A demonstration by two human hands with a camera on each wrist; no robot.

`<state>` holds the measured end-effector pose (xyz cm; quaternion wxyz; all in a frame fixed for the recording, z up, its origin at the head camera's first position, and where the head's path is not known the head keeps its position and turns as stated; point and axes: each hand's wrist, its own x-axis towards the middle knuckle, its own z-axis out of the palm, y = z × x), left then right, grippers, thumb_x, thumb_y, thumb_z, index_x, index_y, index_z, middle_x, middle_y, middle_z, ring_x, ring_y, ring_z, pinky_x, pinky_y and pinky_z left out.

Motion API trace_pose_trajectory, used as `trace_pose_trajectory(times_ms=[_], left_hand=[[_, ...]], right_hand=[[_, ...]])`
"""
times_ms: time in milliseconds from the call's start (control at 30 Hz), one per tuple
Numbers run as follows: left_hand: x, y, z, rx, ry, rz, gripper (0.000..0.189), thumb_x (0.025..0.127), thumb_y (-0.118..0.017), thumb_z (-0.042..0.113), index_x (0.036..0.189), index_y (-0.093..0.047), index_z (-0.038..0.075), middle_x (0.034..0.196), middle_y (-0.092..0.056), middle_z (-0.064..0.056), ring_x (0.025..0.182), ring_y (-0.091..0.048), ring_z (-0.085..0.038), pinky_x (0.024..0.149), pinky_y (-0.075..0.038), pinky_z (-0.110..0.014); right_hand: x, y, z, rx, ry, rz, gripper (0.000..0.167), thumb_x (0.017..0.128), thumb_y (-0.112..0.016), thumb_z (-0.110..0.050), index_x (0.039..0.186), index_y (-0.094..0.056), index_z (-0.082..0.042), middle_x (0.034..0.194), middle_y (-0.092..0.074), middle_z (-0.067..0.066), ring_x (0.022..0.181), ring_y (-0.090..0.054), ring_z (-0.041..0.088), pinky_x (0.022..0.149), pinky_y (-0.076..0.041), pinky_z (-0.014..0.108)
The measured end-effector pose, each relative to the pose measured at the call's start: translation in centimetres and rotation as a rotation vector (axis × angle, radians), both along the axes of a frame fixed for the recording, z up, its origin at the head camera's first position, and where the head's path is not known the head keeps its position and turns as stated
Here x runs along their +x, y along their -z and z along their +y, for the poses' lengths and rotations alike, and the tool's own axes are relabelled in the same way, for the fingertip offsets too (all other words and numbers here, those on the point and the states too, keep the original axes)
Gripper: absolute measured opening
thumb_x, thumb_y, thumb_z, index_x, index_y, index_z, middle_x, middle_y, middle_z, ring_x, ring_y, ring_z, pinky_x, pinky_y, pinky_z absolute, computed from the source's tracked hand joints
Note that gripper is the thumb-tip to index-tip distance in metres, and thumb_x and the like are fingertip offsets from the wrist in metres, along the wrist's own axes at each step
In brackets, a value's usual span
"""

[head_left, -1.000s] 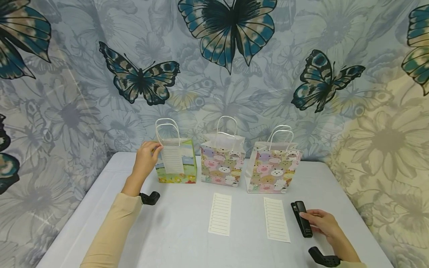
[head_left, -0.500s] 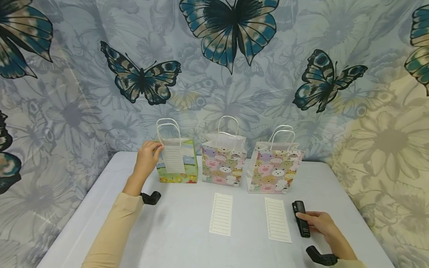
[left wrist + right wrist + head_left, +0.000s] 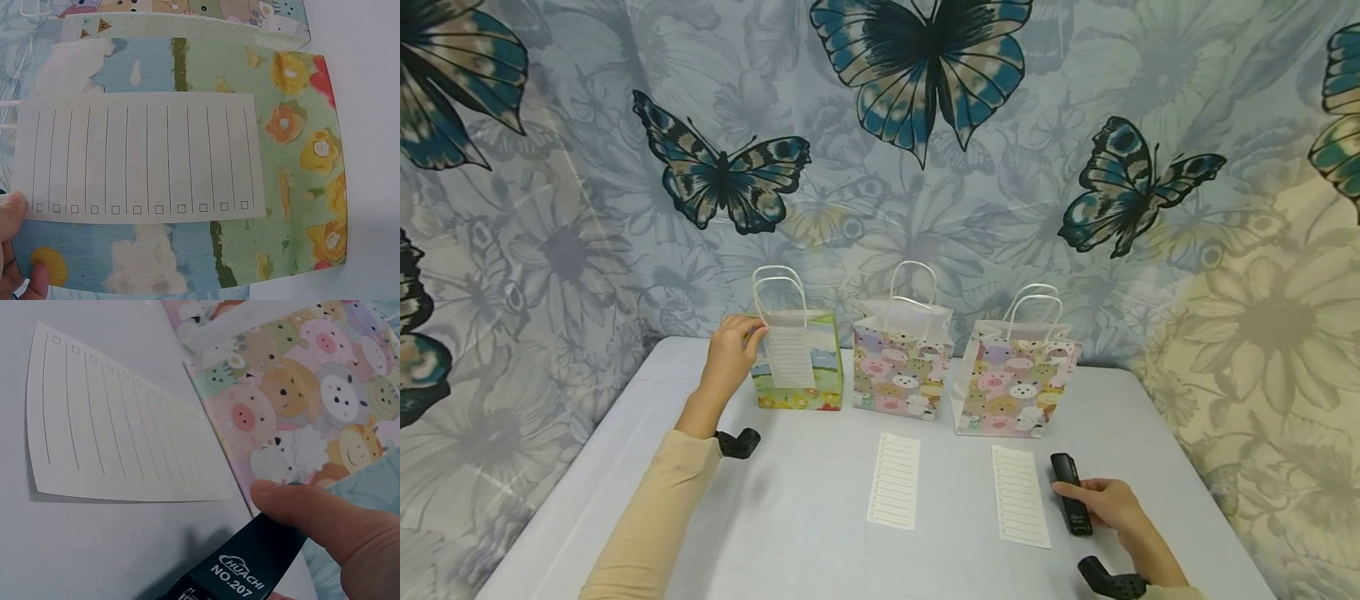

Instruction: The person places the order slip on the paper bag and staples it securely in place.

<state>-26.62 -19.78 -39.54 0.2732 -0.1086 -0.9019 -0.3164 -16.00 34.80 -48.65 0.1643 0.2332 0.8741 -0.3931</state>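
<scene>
At the back left of the table stands a paper gift bag (image 3: 827, 375) with a green meadow print and white handles. A lined checklist slip (image 3: 790, 358) lies flat against its front, near the top. My left hand (image 3: 732, 346) pinches the slip at the bag's upper left edge; in the left wrist view the thumb (image 3: 9, 215) presses on the slip's corner. My right hand (image 3: 1111, 504) grips a black stapler (image 3: 1078, 521) at the table's right, thumb on top. White lettering shows on the stapler (image 3: 240, 575) in the right wrist view.
Two gift bags with pink animal prints, a middle bag (image 3: 898, 375) and a right bag (image 3: 1015, 387), stand in line with the green one. Before them lie a middle slip (image 3: 893, 482) and a right slip (image 3: 1021, 497) on the white table (image 3: 805, 517). A butterfly-print cloth (image 3: 865, 217) hangs behind.
My right hand has shifted slightly left with the stapler, which has turned so its top shows more. The left hand keeps its place on the slip and bag. The head view has shifted slightly.
</scene>
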Motion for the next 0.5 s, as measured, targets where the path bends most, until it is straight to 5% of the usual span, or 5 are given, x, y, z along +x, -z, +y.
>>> trace_pose_trajectory(times_ms=[500], left_hand=[[0.13, -0.40, 0.10, 0.002, 0.005, -0.052, 0.025, 0.095, -0.059, 0.012, 0.109, -0.066, -0.008, 0.111, -0.067, -0.025, 0.107, -0.059, -0.038, 0.100, -0.047, -0.050]], right_hand=[[0.18, -0.47, -0.09, -0.001, -0.018, 0.069, 0.097, 0.072, -0.075, -0.055, 0.126, -0.043, 0.018, 0.116, -0.053, 0.033, 0.097, -0.056, 0.032, 0.068, -0.050, 0.025]])
